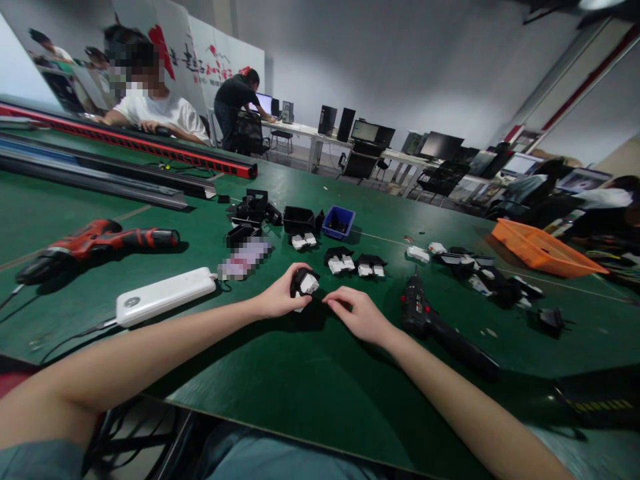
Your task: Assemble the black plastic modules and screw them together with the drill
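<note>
My left hand (278, 295) is closed around a small black bracket with white plastic blocks (309, 285), held just above the green table. Thumb and fingertips of my right hand (361, 313) are pinched together a short way to the right of the part. Whatever lies in that pinch is too small to make out. Similar black-and-white parts rest just beyond my hands, one pair (341, 261) beside another (371, 267). To the right of my right hand lies a black electric screwdriver (440, 327) with its bit pointing away from me.
A white power bank (167, 295) with cables and a red-black cordless drill (100, 247) lie left. Farther back are a blue bin (339, 222), black parts (253, 210) and long metal rails (100, 175). An orange basket (545, 248) sits right. A person (160, 110) sits across the table.
</note>
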Available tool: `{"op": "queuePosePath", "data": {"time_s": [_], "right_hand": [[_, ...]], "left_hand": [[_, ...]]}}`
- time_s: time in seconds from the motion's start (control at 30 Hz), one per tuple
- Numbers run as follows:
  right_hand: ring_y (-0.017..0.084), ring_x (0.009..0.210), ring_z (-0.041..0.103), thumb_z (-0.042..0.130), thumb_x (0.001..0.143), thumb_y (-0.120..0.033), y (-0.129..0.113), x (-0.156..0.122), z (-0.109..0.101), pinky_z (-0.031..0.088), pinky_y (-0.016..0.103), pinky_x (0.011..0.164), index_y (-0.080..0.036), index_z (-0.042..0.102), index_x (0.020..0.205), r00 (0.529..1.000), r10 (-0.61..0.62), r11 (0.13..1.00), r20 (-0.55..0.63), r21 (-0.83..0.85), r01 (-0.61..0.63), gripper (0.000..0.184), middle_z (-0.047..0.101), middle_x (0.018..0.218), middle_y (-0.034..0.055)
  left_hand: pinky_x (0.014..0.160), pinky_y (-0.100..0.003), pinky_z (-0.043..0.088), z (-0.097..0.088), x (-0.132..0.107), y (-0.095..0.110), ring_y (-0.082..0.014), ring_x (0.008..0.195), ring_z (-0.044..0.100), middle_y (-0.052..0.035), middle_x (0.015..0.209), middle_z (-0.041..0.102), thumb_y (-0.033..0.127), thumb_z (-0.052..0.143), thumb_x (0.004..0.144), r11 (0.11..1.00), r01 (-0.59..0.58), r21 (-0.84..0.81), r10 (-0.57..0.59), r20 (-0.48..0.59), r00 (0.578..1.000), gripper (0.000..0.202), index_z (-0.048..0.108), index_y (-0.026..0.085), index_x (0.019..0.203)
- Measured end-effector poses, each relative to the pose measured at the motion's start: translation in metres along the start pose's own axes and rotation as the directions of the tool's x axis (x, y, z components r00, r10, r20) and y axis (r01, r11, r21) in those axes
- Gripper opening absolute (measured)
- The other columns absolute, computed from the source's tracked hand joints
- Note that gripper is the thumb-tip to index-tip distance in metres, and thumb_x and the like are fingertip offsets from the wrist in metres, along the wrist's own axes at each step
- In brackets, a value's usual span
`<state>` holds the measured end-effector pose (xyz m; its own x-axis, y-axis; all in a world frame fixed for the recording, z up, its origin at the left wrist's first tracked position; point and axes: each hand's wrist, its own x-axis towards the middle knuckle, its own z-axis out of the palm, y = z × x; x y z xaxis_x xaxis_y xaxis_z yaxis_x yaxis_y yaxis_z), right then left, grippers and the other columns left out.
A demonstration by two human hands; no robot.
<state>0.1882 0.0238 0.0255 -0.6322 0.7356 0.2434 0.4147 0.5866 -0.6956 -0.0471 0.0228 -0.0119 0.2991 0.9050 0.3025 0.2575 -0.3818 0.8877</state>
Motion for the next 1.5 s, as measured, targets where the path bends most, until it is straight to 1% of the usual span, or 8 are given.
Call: {"op": "queuePosePath", "data": {"time_s": [0.17, 0.33, 0.5, 0.73, 0.9, 1.03, 1.33, 1.5], "right_hand": [[0.031, 0.128, 0.045, 0.058, 0.081, -0.025, 0.023, -0.063, -0.096, 0.035, 0.048, 0.106, -0.023, 0.053, 0.133, 0.983, 0.184, 0.81, -0.008, -0.564, -0.157, 0.053, 0.051, 0.137, 0.0126], [0.038, 0.116, 0.055, 0.063, 0.073, -0.033, 0.065, -0.109, -0.136, 0.044, 0.048, 0.093, -0.013, 0.04, 0.142, 0.786, 0.606, 0.496, -0.122, -0.714, -0.494, 0.076, 0.052, 0.133, 0.0224], [0.032, 0.096, 0.066, 0.061, 0.077, -0.047, 0.079, -0.104, -0.126, 0.049, 0.037, 0.074, -0.017, 0.057, 0.119, 0.761, 0.637, 0.576, -0.124, -0.58, -0.577, 0.052, 0.067, 0.109, 0.0154], [0.033, 0.094, 0.068, 0.07, 0.07, -0.048, 0.079, -0.109, -0.123, 0.052, 0.041, 0.079, -0.016, 0.051, 0.128, 0.753, 0.614, 0.686, -0.236, -0.31, -0.658, 0.069, 0.069, 0.107, 0.0158], [0.03, 0.087, 0.068, 0.072, 0.067, -0.045, 0.049, -0.111, -0.118, 0.054, 0.042, 0.075, -0.021, 0.043, 0.134, 0.771, 0.53, 0.848, -0.353, 0.208, -0.488, 0.077, 0.069, 0.103, 0.014], [0.027, 0.066, 0.06, 0.046, 0.079, -0.057, 0.02, -0.112, -0.097, 0.047, 0.041, 0.058, -0.025, 0.052, 0.123, 0.83, 0.463, 0.844, -0.311, 0.441, -0.305, 0.055, 0.063, 0.083, 0.0128], [0.016, 0.046, 0.033, 0.047, 0.077, -0.051, 0.009, -0.111, -0.032, 0.029, 0.032, 0.049, -0.017, 0.064, 0.089, 0.877, 0.403, 0.298, 0.263, 0.868, -0.398, 0.04, 0.035, 0.049, -0.0005], [0.013, 0.046, 0.03, 0.049, 0.077, -0.043, 0.023, -0.109, -0.019, 0.025, 0.028, 0.05, -0.01, 0.066, 0.088, 0.857, 0.368, 0.024, 0.36, 0.918, -0.396, 0.039, 0.035, 0.049, -0.0022]], "left_hand": [[0.081, -0.034, 0.051, 0.0, 0.003, -0.003, -0.0193, 0.09, 0.057, -0.0045, 0.103, 0.056, 0.028, 0.064, 0.074, 0.998, 0.065, 0.0, -0.065, -0.053, 0.996, 0.056, 0.041, 0.02, 0.124], [0.078, -0.032, 0.051, 0.001, 0.007, -0.003, -0.0186, 0.088, 0.056, -0.0034, 0.101, 0.055, 0.029, 0.064, 0.073, 0.993, 0.114, -0.038, -0.118, -0.107, 0.987, 0.055, 0.042, 0.02, 0.122], [0.069, -0.03, 0.051, 0.001, 0.008, 0.001, -0.0166, 0.078, 0.056, -0.0012, 0.091, 0.055, 0.028, 0.064, 0.072, 0.985, 0.159, -0.071, -0.168, -0.139, 0.976, 0.053, 0.043, 0.02, 0.12], [0.054, -0.022, 0.047, 0.001, 0.01, -0.001, -0.011, 0.065, 0.052, 0.0005, 0.089, 0.052, 0.031, 0.064, 0.074, 0.976, 0.197, -0.098, -0.21, -0.158, 0.965, 0.052, 0.043, 0.022, 0.121], [0.042, -0.021, 0.04, 0.002, 0.009, -0.002, -0.0089, 0.053, 0.049, 0.0006, 0.089, 0.052, 0.035, 0.063, 0.077, 0.953, 0.267, -0.145, -0.285, -0.119, 0.951, 0.054, 0.039, 0.024, 0.124], [0.062, -0.028, 0.049, 0.002, 0.01, -0.006, -0.0136, 0.069, 0.055, -0.0013, 0.095, 0.054, 0.033, 0.064, 0.075, 0.977, 0.203, -0.064, -0.213, -0.226, 0.951, 0.053, 0.041, 0.022, 0.122], [0.084, -0.034, 0.047, 0.004, 0.01, -0.004, -0.0184, 0.089, 0.057, -0.0027, 0.097, 0.056, 0.027, 0.065, 0.074, 0.992, 0.117, 0.038, -0.1, -0.307, 0.946, 0.051, 0.041, 0.019, 0.118], [0.084, -0.034, 0.047, 0.005, 0.01, -0.003, -0.0183, 0.088, 0.057, -0.0028, 0.096, 0.057, 0.026, 0.063, 0.075, 0.989, 0.126, 0.075, -0.1, -0.291, 0.952, 0.051, 0.04, 0.019, 0.12]]}}
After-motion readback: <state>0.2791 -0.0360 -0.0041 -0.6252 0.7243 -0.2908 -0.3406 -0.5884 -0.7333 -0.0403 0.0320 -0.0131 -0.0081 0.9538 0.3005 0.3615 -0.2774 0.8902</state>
